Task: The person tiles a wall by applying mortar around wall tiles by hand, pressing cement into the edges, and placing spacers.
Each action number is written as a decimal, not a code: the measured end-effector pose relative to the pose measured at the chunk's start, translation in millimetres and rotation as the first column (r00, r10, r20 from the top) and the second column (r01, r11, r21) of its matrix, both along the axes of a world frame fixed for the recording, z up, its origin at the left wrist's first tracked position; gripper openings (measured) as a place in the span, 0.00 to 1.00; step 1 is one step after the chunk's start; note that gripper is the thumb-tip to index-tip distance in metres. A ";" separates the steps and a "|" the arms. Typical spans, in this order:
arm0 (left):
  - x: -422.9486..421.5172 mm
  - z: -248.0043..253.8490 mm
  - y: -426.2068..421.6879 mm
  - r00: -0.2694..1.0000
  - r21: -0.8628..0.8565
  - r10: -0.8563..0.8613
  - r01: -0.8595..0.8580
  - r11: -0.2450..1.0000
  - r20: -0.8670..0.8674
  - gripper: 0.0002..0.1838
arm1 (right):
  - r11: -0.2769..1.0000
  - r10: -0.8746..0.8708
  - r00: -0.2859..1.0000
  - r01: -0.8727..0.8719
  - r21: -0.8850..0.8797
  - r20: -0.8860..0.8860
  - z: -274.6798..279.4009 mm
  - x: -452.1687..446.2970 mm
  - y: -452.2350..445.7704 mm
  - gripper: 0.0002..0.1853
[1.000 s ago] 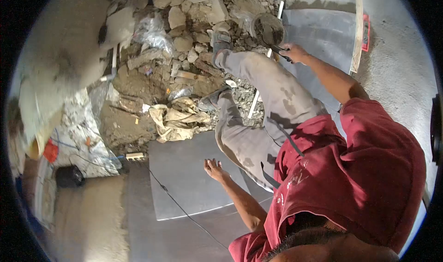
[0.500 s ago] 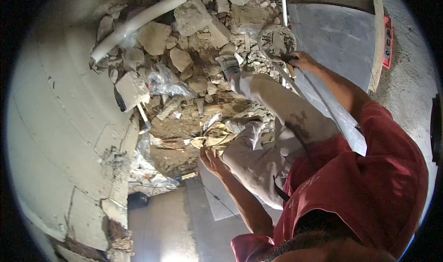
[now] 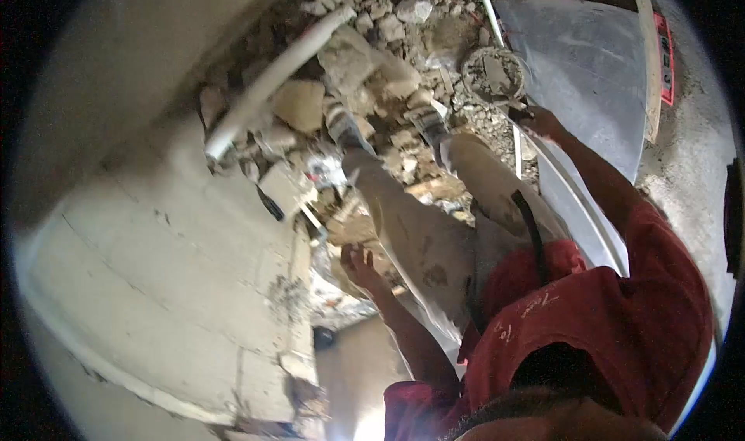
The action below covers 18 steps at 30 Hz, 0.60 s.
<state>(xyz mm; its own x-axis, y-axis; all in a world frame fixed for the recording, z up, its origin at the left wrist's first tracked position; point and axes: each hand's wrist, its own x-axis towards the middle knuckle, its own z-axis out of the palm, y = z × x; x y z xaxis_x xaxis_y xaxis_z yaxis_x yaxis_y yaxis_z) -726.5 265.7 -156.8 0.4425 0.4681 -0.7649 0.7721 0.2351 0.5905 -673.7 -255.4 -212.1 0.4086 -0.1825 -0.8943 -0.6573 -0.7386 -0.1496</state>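
My right hand (image 3: 539,123) is closed around a dark handle (image 3: 515,115) at the near rim of a round container (image 3: 466,71). Grey, lumpy material (image 3: 497,74) shows inside the container. My left hand (image 3: 360,269) hangs empty with its fingers apart, beside my leg and above the debris-strewn ground. Both of my shoes (image 3: 347,127) rest on broken stones (image 3: 299,105).
A thick white pipe (image 3: 272,80) crosses the rubble on the left, beside a pale cracked wall (image 3: 171,286). On the right lie a large grey sheet (image 3: 582,60), a long wooden strip (image 3: 650,68) and a red level (image 3: 665,59). A thin white pipe (image 3: 492,17) stands behind the container.
My left foot has stepped forward onto the stones, level with the other. The view has swung left, showing more of the wall. My right hand still grips the dark handle.
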 end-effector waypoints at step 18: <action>175.7 -36.1 111.2 0.951 -0.113 -0.301 0.292 0.950 -0.073 0.22 | 0.940 -0.339 0.934 0.341 -0.005 0.113 36.7 41.2 93.9 0.12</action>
